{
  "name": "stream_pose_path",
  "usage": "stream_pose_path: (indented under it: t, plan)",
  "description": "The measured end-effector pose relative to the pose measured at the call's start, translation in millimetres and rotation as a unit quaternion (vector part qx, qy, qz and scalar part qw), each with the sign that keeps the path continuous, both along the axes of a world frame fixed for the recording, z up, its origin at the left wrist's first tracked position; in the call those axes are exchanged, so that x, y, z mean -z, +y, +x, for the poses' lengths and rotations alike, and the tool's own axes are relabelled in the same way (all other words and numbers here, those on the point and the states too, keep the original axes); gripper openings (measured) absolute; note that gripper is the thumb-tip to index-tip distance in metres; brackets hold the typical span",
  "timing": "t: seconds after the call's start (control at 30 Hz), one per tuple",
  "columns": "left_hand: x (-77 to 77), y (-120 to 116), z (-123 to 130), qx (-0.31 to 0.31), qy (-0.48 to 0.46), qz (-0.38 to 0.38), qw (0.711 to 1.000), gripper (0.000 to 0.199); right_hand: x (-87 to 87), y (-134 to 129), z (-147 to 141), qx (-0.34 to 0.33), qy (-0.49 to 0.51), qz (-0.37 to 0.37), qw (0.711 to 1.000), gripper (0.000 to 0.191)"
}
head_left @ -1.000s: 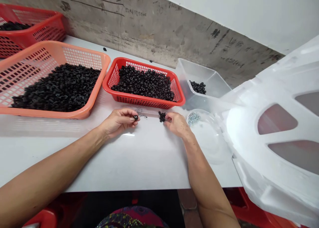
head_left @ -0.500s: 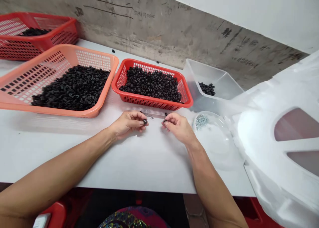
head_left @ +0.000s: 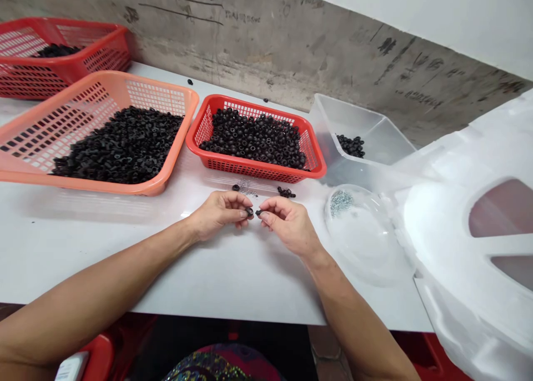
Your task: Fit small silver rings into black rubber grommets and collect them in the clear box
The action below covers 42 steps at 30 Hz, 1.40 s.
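Note:
My left hand pinches a small black ring-shaped part between thumb and fingertips, its hole showing. Close beside it, my right hand is closed on another small black piece, mostly covered by the fingers. The two parts are almost touching, just above the white table. Behind the hands, a single black ring lies by a scatter of tiny clear or silvery bits. A little pile of black pieces sits beyond my right hand.
A red basket of black rings stands ahead. An orange basket of black pieces is left, another red basket behind it. At right are a clear bin, a round clear dish with tiny silvery bits, and a large white form.
My hands have come together, the right moving left and the left moving slightly right. The black ring and little pile behind them now show more fully. The view has shifted slightly.

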State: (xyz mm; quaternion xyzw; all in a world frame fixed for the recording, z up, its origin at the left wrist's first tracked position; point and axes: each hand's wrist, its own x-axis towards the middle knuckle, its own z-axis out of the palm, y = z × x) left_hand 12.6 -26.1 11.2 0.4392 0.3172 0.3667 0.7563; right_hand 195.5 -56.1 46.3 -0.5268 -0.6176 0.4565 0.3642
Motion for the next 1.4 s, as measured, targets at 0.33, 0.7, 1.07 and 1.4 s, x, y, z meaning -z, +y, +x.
stream_pose_path:
  t: [0.33,0.7,1.07,1.4]
  plan:
    - [3.2,1.5,-2.4,0.013,0.035,0.057,0.998,0.018,-1.5,0.0,-3.5,0.002,-0.001,-0.022,1.000,0.007]
    - [-3.4,-1.3,0.7,0.019,0.079,0.095,0.992,0.015,4.3,-4.0,-2.9,-0.009,-0.101,0.144,0.984,0.015]
    - [-3.7,-7.5,8.5,-0.056,0.139,0.135,0.979,0.013,10.6,-3.5,-2.3,0.005,-0.156,0.103,0.982,0.012]
    - [1.9,-8.3,8.4,-0.055,0.198,0.233,0.950,0.011,8.0,-7.2,-5.8,-0.006,-0.167,0.151,0.974,0.015]
